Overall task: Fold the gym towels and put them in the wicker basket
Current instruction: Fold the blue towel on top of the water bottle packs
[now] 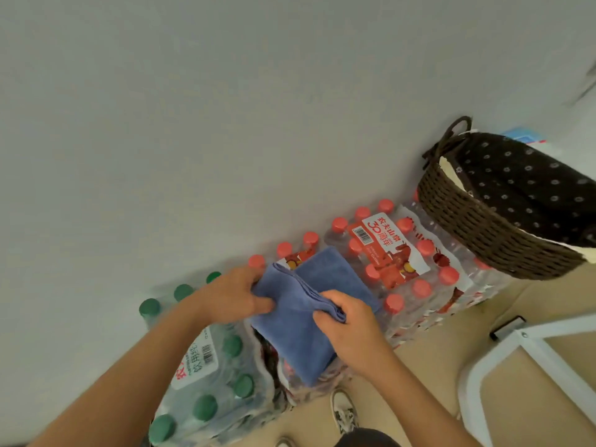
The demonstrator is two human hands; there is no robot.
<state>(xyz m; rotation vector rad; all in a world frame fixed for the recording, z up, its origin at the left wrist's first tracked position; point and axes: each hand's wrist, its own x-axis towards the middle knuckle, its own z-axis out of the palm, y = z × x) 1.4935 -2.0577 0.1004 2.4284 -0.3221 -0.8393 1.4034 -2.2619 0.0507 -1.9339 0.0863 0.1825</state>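
Observation:
A blue gym towel (300, 330), partly folded, lies on top of shrink-wrapped packs of bottled water. My left hand (232, 296) grips its left edge near the fold. My right hand (346, 325) pinches the stacked layers at the fold's right side. A flap of the towel (329, 272) spreads out behind my hands. The dark brown wicker basket (477, 233) with a dotted dark liner stands to the right on more bottle packs, tilted in view, a loop handle at its far end. I cannot see its bottom.
Red-capped bottle packs (396, 253) run along the wall; a green-capped pack (206, 375) sits at the left. A white metal frame (529, 356) stands at the right on the tan floor. My shoe (345, 411) is below the towel.

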